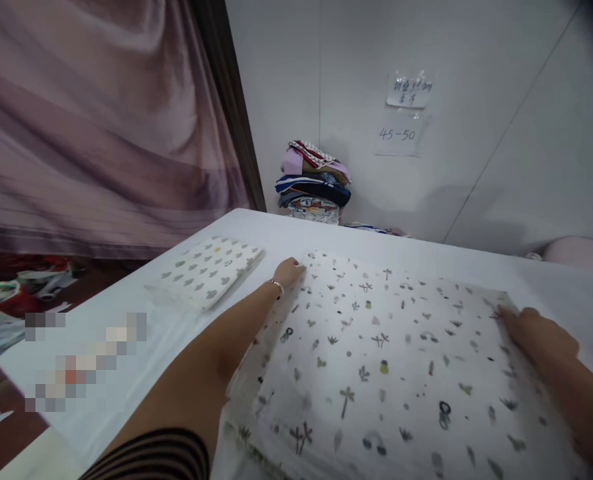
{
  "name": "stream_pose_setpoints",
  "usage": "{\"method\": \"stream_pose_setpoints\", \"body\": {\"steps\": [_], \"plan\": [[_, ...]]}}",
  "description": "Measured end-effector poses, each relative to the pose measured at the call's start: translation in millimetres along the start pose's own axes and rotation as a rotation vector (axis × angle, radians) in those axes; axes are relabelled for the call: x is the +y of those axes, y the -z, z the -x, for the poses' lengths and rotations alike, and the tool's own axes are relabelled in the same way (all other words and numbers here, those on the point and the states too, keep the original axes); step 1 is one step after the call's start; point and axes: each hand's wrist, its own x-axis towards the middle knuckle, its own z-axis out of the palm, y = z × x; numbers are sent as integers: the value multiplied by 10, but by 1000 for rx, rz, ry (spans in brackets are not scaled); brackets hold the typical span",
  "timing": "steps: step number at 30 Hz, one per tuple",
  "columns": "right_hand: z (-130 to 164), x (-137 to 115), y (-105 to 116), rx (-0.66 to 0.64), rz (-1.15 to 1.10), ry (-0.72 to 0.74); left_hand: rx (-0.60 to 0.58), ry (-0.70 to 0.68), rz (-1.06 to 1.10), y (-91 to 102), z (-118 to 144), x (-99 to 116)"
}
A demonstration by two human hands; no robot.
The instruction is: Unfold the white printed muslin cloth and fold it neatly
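A large white tablecloth point(391, 360) printed with small palms, cacti and rainbows lies folded in layers on the white table point(281, 230). My left hand point(289, 271), a bracelet at its wrist, pinches the far left corner of this cloth. At the far right corner my right hand point(543, 337) grips the edge, with its thumb and fingertips partly out of sight. The near end of the cloth runs out of the bottom of the view. A smaller folded cloth with a cactus print point(211, 270) lies flat, left of my left forearm.
A pile of folded fabrics point(313, 180) stands behind the table against the white wall. A pink curtain point(101, 120) hangs at the left. Handwritten paper signs point(409, 93) are on the wall. Bagged items point(1, 320) lie beyond the table's left edge; a patch of the tabletop is pixelated.
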Motion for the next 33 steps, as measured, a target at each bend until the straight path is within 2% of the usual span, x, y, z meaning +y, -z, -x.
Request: {"method": "stream_pose_setpoints", "body": {"steps": [7, 12, 16, 21, 25, 29, 33], "plan": [[1143, 559, -127, -78, -92, -97, -8, -32, 0, 183, 1017, -534], [1688, 754, -146, -65, -123, -93, -2, -39, -15, 278, 1493, -771], [1869, 797, -161, -69, -84, -65, 11, -27, -41, 333, 1745, -879], [1936, 829, -193, -54, -57, -17, 59, -33, -68, 314, 1971, -921], [1967, 836, -166, -27, -68, -52, 85, -62, -65, 281, 2056, -908], [2039, 846, -112, -22, -104, -68, 54, -61, -16, 333, 2090, -947], [2034, 1061, -296, -33, -82, -95, -7, -35, 53, 428, 2142, -1084]]}}
